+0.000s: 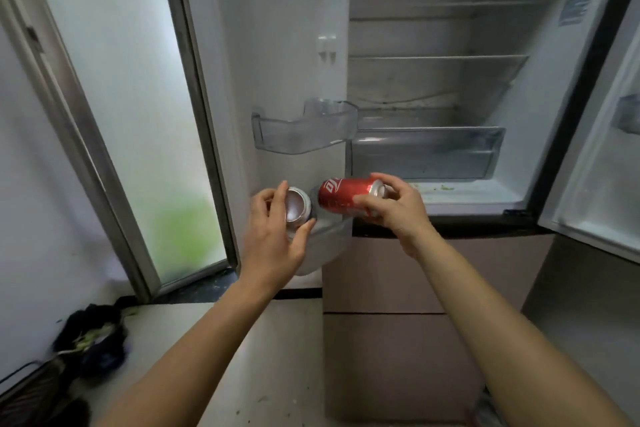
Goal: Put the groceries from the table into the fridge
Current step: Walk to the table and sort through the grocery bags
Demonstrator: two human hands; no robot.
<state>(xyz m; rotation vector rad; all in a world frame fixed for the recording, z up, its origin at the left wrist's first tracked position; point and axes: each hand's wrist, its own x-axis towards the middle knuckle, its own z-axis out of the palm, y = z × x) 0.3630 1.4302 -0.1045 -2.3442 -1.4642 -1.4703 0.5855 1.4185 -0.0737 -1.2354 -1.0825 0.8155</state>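
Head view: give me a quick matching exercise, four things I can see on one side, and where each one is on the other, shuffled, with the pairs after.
Things:
1. red can
2. second can, its silver end facing the camera
3. clear door bin
4. clear drawer

Places:
A. low inside the open fridge, under the shelves
B. in the grip of the left hand
C. on the inside of the left fridge door, above the hands
D. lying sideways in the grip of the right hand

Pairs: 1-D, 2-B, 3-C, 4-A
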